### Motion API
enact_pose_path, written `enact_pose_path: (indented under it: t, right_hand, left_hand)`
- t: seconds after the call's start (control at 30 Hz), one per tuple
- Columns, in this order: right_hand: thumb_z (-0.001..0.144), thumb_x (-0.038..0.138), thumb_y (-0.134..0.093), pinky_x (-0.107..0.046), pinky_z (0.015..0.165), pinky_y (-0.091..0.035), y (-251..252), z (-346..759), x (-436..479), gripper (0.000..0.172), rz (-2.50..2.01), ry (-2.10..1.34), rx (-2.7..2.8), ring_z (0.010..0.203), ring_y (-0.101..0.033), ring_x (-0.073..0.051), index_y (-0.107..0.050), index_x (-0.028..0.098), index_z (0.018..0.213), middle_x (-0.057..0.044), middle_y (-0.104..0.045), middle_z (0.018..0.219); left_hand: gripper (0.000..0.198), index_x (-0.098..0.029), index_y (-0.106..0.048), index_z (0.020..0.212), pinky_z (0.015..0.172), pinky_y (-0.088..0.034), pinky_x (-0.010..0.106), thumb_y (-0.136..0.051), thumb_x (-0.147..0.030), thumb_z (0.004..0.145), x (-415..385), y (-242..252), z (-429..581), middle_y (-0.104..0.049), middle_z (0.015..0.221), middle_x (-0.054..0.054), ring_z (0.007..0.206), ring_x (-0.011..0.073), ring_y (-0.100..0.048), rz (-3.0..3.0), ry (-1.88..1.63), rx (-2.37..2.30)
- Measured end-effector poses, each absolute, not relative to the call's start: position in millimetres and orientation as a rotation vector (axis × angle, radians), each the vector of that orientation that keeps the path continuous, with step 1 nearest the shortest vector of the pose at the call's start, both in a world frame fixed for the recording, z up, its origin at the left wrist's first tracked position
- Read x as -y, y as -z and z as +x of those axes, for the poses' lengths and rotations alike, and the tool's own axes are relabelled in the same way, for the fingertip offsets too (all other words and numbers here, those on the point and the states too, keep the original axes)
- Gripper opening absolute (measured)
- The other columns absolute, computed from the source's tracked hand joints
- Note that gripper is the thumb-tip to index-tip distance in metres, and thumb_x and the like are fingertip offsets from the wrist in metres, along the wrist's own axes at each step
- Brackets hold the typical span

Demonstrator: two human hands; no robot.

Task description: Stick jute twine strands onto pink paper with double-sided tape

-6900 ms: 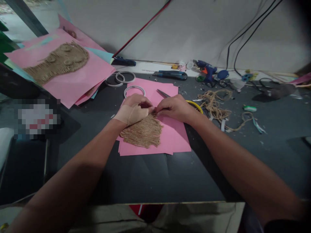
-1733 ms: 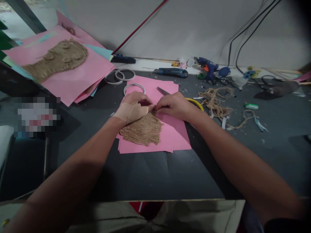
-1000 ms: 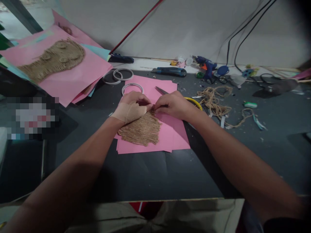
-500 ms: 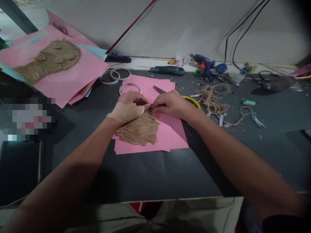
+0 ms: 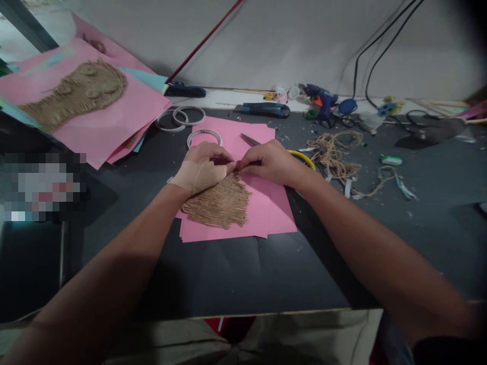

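Note:
A patch of jute twine rows lies glued on a stack of pink paper in the middle of the dark table. My left hand, wrapped in a beige bandage, rests curled on the patch's far edge. My right hand meets it there, its fingertips pinched together at the top row of twine. What the fingertips pinch is too small to make out. Both hands touch the patch.
Tape rings and scissors with yellow handles lie just beyond the hands. Loose twine, a blue glue gun, a utility knife and cables sit at the back right. A finished twine piece on pink sheets lies at the left.
Both hands stay pinched at the patch's top edge; only small finger shifts. The view has drifted slightly.

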State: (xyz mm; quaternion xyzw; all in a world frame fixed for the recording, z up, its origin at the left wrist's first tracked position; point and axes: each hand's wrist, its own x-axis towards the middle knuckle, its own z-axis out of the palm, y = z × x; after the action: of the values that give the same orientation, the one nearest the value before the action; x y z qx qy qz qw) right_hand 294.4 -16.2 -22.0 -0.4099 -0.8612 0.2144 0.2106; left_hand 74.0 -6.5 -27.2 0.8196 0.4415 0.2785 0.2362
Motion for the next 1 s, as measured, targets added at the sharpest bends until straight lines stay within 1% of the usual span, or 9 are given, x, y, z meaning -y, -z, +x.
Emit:
enact_pose_path:
  t: [0.17, 0.3, 0.53, 0.83, 1.0]
  right_hand:
    - [0.088, 0.026, -0.074, -0.031, 0.088, -0.049, 18.2, 299.4, 17.5, 0.013, -1.131, -0.722, 2.359, 0.091, -0.073, -0.018, -0.084, 0.022, 0.096, -0.004, -0.081, 0.095]
    - [0.088, 0.027, -0.074, -0.031, 0.090, -0.050, 15.9, 301.9, 17.3, 0.011, -1.041, -0.832, 2.365, 0.092, -0.072, -0.018, -0.083, 0.021, 0.090, -0.005, -0.079, 0.096]
    - [0.089, 0.023, -0.071, -0.032, 0.090, -0.049, 19.7, 297.1, 16.7, 0.011, -1.038, -0.709, 2.416, 0.091, -0.070, -0.018, -0.082, 0.023, 0.091, -0.004, -0.077, 0.096]
    - [0.088, 0.024, -0.071, -0.030, 0.081, -0.048, 21.9, 295.4, 18.5, 0.013, -1.063, -0.700, 2.379, 0.082, -0.068, -0.017, -0.081, 0.018, 0.092, -0.005, -0.077, 0.089]
    - [0.088, 0.026, -0.070, -0.031, 0.080, -0.049, 24.5, 295.9, 16.3, 0.016, -1.121, -0.684, 2.344, 0.081, -0.069, -0.018, -0.082, 0.019, 0.095, -0.005, -0.079, 0.090]
  left_hand:
    - [0.011, -0.021, -0.082, 0.083, 0.071, -0.051, 0.033, -0.074, -0.027, 0.079, 6.0, 30.4, 73.5, -0.077, 0.081, 0.005, 0.076, 0.0179, -0.066, 2.245, -0.800, -1.210]
    - [0.011, -0.021, -0.082, 0.083, 0.072, -0.051, 0.033, -0.075, -0.028, 0.078, 6.3, 30.7, 73.1, -0.077, 0.080, 0.005, 0.077, 0.0181, -0.066, 2.246, -0.803, -1.218]
    - [0.012, -0.019, -0.082, 0.083, 0.072, -0.051, 0.033, -0.075, -0.028, 0.078, 7.0, 28.4, 73.7, -0.077, 0.081, 0.005, 0.076, 0.0179, -0.066, 2.238, -0.810, -1.206]
    - [0.010, -0.021, -0.082, 0.080, 0.070, -0.052, 0.031, -0.075, -0.027, 0.077, 8.7, 28.8, 75.4, -0.077, 0.081, 0.004, 0.075, 0.0173, -0.067, 2.212, -0.832, -1.230]
    - [0.010, -0.022, -0.082, 0.081, 0.069, -0.051, 0.032, -0.075, -0.027, 0.077, 7.3, 31.4, 75.0, -0.076, 0.078, 0.004, 0.074, 0.0172, -0.065, 2.216, -0.833, -1.214]
